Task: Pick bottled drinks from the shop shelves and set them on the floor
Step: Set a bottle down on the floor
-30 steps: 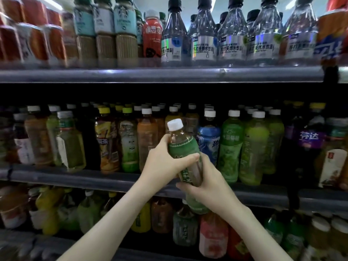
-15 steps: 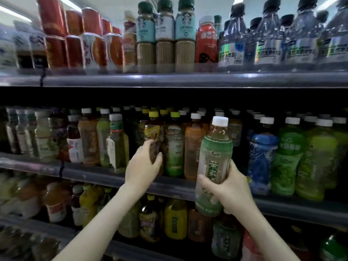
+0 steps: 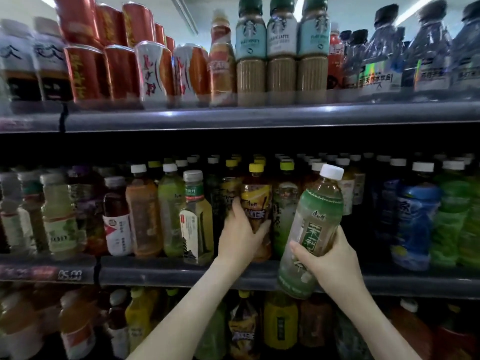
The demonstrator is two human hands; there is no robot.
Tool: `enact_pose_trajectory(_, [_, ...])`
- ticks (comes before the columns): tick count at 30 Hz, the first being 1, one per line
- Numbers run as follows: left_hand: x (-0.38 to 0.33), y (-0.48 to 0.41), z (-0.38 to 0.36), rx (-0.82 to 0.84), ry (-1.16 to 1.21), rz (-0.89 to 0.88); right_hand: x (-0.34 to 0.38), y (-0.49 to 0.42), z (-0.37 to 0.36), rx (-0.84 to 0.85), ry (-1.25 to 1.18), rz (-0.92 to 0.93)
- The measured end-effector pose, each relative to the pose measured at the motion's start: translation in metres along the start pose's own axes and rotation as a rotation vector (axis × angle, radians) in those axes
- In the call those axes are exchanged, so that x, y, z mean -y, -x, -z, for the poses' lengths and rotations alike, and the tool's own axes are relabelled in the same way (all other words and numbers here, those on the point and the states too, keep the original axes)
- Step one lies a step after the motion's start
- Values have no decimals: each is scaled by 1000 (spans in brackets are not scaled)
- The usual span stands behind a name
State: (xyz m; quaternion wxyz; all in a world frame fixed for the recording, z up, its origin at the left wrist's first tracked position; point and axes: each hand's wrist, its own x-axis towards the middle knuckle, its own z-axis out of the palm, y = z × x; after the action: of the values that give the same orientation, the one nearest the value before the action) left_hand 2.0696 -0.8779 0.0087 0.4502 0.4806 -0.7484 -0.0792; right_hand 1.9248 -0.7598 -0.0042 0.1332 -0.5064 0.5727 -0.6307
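My right hand (image 3: pixel 331 261) grips a green-labelled tea bottle with a white cap (image 3: pixel 315 222), held tilted in front of the middle shelf. My left hand (image 3: pixel 240 236) is curled round a brown tea bottle with a yellow cap and yellow-black label (image 3: pixel 255 203), which stands in the front row of the middle shelf (image 3: pixel 161 272). Its thumb lies on the bottle's left side and its fingers wrap the lower right.
The middle shelf holds rows of tea and juice bottles, among them a square green-tea bottle (image 3: pixel 196 219) and a blue-labelled bottle (image 3: pixel 413 219). Cans (image 3: pixel 85 71), coffee bottles (image 3: pixel 281 50) and water bottles fill the upper shelf; more bottles stand on the lower shelf (image 3: pixel 280 323).
My left hand let go of the green tea bottle, reached left to the shelf and closed round the yellow-capped bottle. My right hand keeps the green bottle. The view has shifted left.
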Motion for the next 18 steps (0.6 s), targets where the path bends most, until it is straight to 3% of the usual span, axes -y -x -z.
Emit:
enact_pose_trajectory(3, [20,1,26,-405,-156,-187,-3,3,-8,-43,2,-26])
enact_pose_trajectory(5, [37,-7,46,-522,-249,-182,0,3,-18,-62,6,-25])
enact_pose_trajectory(10, [58,-28,66,-283,-136,-65,9,4,-54,-59,-43,47])
enact_pose_trajectory(14, [52,-21,67,-355,48,-55,16,10,-82,-27,-68,128])
enact_pose_trajectory(18, [70,-2,90,-406,426,-136,21,9,-105,19,-81,192])
